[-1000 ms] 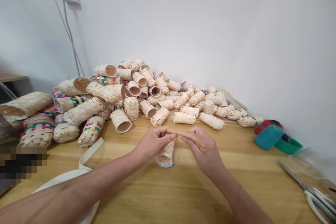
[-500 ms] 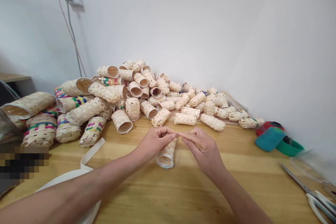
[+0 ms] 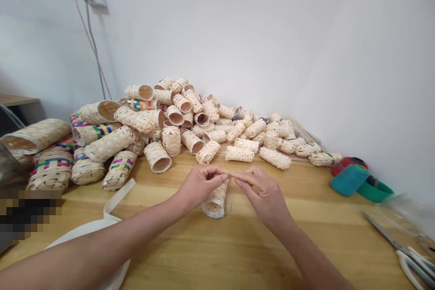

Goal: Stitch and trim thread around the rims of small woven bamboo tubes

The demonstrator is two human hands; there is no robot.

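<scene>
My left hand (image 3: 204,183) and my right hand (image 3: 260,190) meet fingertip to fingertip above the wooden table (image 3: 204,253). Both are closed in a pinch; whatever lies between the fingertips is too small to make out. Below them a small woven cylinder (image 3: 215,204) rests on the table, its open end with a bluish-white edge facing me and its far end partly hidden by my left hand. A faint thin line shows beside it, under my right hand.
Many woven cylinders (image 3: 171,140) are piled along the wall. Scissors (image 3: 396,244) lie at the right, near a green round holder (image 3: 377,190) and a blue pad (image 3: 349,180). A roll of white band (image 3: 81,231) sits at the left under my forearm.
</scene>
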